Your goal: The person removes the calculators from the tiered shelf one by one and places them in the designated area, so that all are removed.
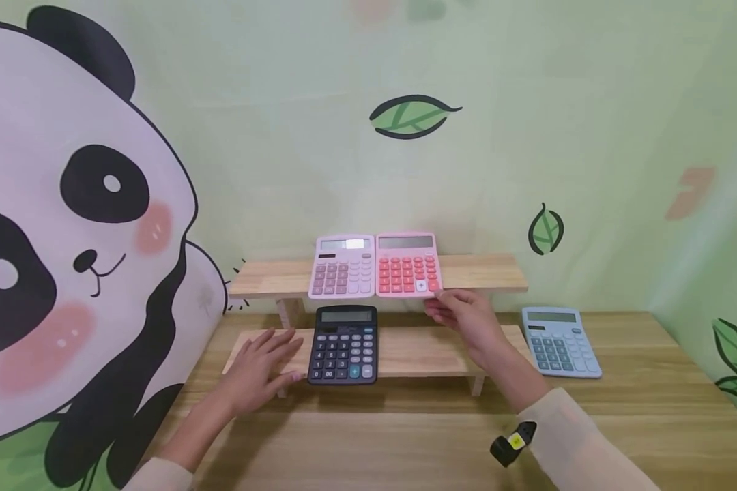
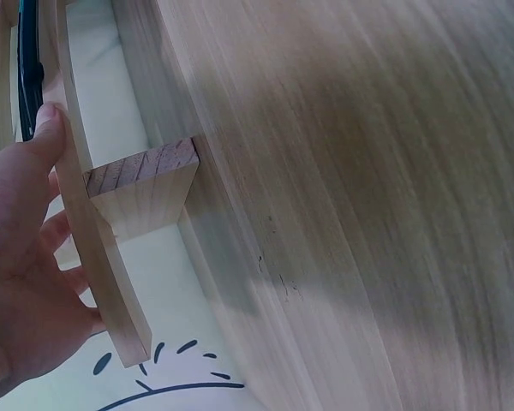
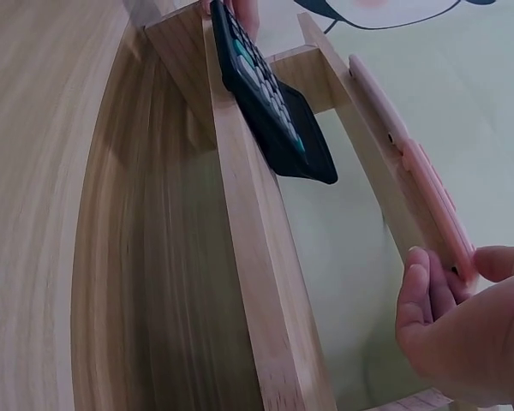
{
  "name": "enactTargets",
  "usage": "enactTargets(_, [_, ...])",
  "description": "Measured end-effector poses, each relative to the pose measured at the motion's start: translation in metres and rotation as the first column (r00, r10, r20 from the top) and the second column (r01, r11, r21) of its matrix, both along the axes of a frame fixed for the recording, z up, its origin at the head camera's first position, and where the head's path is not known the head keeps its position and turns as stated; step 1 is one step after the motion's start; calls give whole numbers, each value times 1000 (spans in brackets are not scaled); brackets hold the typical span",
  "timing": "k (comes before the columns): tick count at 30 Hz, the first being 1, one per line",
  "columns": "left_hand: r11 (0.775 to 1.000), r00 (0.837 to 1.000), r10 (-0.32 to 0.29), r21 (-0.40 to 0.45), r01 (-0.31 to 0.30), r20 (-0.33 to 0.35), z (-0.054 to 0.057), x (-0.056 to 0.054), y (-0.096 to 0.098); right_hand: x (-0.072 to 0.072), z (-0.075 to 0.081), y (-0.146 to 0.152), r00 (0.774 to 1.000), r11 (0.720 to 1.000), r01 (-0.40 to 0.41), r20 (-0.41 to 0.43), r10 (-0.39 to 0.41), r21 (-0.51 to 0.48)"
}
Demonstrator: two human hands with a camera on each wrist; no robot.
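Observation:
In the head view a pink calculator with red keys stands beside a pale lilac calculator on the upper wooden shelf. My right hand pinches the pink one's lower right corner, thumb above and curled fingers below, as the right wrist view shows of the hand. A black calculator sits on the lower shelf, overhanging its front edge. My left hand rests on the lower shelf's left end with fingers spread, its thumb tip right by the black calculator.
A light blue calculator lies on the wooden table to the right of the shelves. Behind the shelves hangs a green backdrop with a panda and leaves printed on it. A black strap hangs by the right sleeve.

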State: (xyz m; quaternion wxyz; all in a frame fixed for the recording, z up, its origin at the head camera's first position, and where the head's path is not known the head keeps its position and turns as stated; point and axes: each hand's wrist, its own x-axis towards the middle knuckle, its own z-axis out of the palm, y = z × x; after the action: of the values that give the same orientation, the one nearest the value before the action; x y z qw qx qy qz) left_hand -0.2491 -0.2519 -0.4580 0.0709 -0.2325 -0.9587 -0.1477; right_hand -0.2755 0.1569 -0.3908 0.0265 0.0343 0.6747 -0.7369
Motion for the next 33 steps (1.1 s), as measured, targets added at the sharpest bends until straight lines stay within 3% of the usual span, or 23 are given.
enactTargets(17, [1000,1000,2,-2,-2,-6,-1,-3,0,3,-3,2,1000,999,-3,-23,2,-40])
enactTargets(33, [1000,1000,8,-4,-8,10,-2,-2,0,20,-5,20,1000,998,-13,13,13,-55])
